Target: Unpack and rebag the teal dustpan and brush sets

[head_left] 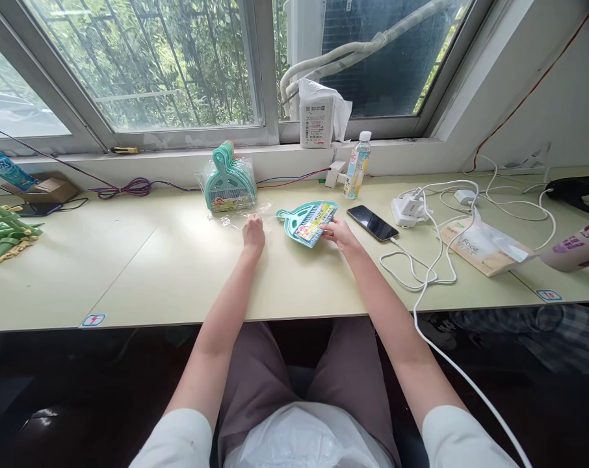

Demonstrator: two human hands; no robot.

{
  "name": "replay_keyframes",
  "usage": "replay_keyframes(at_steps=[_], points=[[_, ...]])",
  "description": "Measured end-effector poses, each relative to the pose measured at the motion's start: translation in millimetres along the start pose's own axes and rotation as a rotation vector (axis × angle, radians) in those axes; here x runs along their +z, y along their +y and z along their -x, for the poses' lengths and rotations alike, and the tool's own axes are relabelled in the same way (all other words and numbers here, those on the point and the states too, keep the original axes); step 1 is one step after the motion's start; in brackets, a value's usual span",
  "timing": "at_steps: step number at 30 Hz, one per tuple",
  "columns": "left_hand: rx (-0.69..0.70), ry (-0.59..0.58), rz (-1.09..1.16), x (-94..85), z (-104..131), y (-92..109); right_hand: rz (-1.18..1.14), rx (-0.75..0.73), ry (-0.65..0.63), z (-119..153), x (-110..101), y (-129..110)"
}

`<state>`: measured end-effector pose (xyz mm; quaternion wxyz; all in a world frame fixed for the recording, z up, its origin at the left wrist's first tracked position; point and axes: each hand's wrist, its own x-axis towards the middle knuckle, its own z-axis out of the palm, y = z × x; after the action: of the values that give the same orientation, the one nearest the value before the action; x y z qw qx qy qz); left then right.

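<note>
My right hand grips the edge of a teal mini dustpan, fingers on the colourful printed card over its wide end. The dustpan's handle points left, towards my other hand. Closed in a fist, my left hand pinches a thin clear plastic bag just above the table. Behind it, a stack of similar teal dustpans stands upright in clear wrapping, with dark brush bristles showing at the front.
A black phone on a white cable lies right of my right hand. Near the sill stand a drink bottle and a tissue pack. A charger block, a face-tissue pack and cables occupy the right; green stalks lie far left.
</note>
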<state>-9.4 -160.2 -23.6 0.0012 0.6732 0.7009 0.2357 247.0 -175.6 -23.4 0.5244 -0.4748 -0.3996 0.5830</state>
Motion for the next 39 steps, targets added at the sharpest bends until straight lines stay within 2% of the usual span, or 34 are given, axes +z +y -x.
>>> replay_keyframes(at_steps=[4,9,12,14,17,19,21,24,26,28,31,39], points=[[0.096,0.087,0.094,2.1,3,5,0.007,-0.026,-0.087,3,3,-2],[0.248,0.022,0.215,5.5,8,16,0.055,-0.061,-0.246,7,9,0],[0.307,-0.01,0.284,1.5,14,23,0.041,-0.104,-0.227,7,12,2],[0.313,0.04,0.324,-3.5,19,28,0.01,-0.137,-0.186,8,13,3],[0.152,0.203,0.389,-10.1,21,32,-0.046,-0.193,-0.122,11,14,0],[-0.061,0.273,0.459,-11.6,16,32,-0.072,-0.22,-0.092,14,15,-3],[-0.279,0.273,0.59,-10.6,7,28,-0.087,-0.234,-0.087,16,16,-5],[-0.472,0.125,1.014,-6.6,-7,18,-0.093,-0.237,-0.11,16,17,-4],[-0.455,-0.014,1.335,-4.0,-12,13,-0.081,-0.229,-0.136,16,18,-3],[-0.37,-0.085,1.532,-2.2,-14,10,-0.058,-0.223,-0.166,16,19,-1],[-0.258,-0.113,1.637,-1.6,-11,10,-0.027,-0.217,-0.184,17,21,0],[-0.064,-0.368,1.616,0.7,1,23,-0.1,-0.249,-0.064,14,19,1]])
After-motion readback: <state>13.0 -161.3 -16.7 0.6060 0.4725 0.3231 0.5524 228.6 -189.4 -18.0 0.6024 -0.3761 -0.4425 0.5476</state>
